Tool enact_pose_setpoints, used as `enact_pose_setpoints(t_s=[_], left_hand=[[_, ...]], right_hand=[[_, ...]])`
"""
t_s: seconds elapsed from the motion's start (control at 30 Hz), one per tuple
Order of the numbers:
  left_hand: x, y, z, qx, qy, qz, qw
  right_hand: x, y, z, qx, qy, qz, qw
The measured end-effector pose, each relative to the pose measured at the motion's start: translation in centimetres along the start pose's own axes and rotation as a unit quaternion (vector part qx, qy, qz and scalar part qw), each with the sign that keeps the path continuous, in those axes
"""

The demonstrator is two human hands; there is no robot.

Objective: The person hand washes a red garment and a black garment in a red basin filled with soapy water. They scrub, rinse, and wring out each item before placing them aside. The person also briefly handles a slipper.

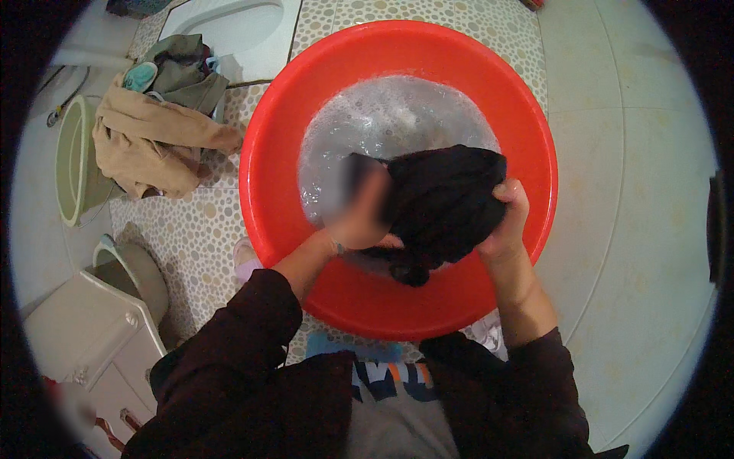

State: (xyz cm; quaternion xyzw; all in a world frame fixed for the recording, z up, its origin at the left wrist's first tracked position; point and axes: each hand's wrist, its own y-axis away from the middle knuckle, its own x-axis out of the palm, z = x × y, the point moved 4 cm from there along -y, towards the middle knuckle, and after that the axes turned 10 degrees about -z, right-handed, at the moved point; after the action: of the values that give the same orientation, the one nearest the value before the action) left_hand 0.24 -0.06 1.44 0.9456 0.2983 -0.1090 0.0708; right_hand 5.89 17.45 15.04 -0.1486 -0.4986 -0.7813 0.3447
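Observation:
A wet-looking black garment (447, 203) is bunched between my two hands above soapy water (397, 115) in a large red basin (397, 321). My left hand (363, 218) grips its left side, thumb lying over the cloth. Part of that hand is blurred. At the garment's right edge, my right hand (508, 222) holds on with the thumb on top and the other fingers mostly hidden. A small dark end of the cloth hangs down near the front of the basin. Which kind of garment it is, I cannot tell.
Tan and olive clothes (145, 130) lie heaped at the left. Beside them stand a pale green tub (73, 164) and a grey bucket (134, 268). A white cabinet (99, 329) is at lower left. Behind is a white squat toilet (229, 34); a tiled wall (634, 229) rises right.

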Motion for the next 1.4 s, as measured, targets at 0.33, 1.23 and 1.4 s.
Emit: enact_pose_setpoints(t_s=[0.33, 1.23, 1.4], left_hand=[[1.5, 0.4, 2.6, -0.249, 0.131, 0.096, 0.955], [3.0, 0.6, 14.4, -0.319, -0.228, -0.044, 0.919], [1.5, -0.7, 11.5, -0.37, -0.03, -0.21, 0.904]], right_hand=[[-10.9, -7.5, 6.5, -0.105, 0.196, -0.209, 0.952], [-8.8, -5.4, -15.9, -0.408, 0.726, -0.012, 0.554], [-7.5, -10.3, -15.3, -0.414, 0.644, -0.112, 0.633]])
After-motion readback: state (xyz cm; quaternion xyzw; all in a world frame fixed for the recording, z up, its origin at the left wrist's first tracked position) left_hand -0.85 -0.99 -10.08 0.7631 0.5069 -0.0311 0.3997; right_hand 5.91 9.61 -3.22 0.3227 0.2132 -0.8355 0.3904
